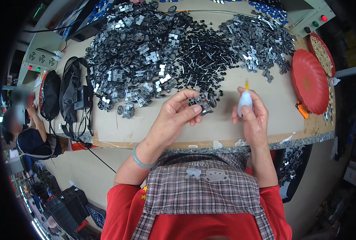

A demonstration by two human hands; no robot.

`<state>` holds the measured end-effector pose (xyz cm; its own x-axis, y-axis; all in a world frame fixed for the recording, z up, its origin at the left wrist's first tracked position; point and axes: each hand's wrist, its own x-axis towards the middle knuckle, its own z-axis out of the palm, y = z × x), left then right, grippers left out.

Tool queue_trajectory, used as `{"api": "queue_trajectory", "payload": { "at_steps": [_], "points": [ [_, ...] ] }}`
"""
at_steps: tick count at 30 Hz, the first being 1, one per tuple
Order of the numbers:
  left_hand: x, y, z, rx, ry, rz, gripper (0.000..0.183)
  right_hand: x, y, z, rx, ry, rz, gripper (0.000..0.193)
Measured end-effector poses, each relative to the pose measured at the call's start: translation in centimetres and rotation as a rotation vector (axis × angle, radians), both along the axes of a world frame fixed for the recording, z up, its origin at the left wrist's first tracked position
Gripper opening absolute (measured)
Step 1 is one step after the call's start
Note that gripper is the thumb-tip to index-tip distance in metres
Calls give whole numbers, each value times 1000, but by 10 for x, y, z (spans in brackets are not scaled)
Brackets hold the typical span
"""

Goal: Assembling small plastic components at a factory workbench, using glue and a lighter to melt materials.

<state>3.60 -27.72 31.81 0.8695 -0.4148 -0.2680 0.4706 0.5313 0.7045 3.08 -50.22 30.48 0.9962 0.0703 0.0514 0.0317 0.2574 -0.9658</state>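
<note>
Above the near edge of a worktable (282,98), a small dark wheeled piece (202,104) is pinched between the thumb and curled fingers of the left hand (174,113), which is closed around it. A pale squeeze bottle (245,98), its yellow tip pointed away from the body, is clasped by the right hand (255,119), with the piece left untouched. Beyond, black axle-like rods (204,56) are flanked by heaped wheeled parts (134,44) and grey pieces (258,40).
</note>
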Motion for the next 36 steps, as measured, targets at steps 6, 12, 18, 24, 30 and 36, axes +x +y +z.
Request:
{"api": "queue_trajectory", "payload": {
  "at_steps": [6,12,18,24,30,36],
  "points": [
    [-9,-5,7,406,-220,85,24,-11,-3,2,-34,75,50,41],
    [-20,22,-7,399,-438,319,19,-17,-10,-5,118,182,28,35],
    [-14,20,-8,360,-352,445,20,-12,-4,-10,236,171,74,33],
    [-32,16,-25,309,-251,419,25,-5,-3,-13,245,214,92,33],
    [-53,15,-30,289,-211,192,33,13,11,-6,-613,-56,-79,28],
    [-51,16,-29,288,-186,166,31,29,22,-3,-940,-263,-74,15]
  ]
}}
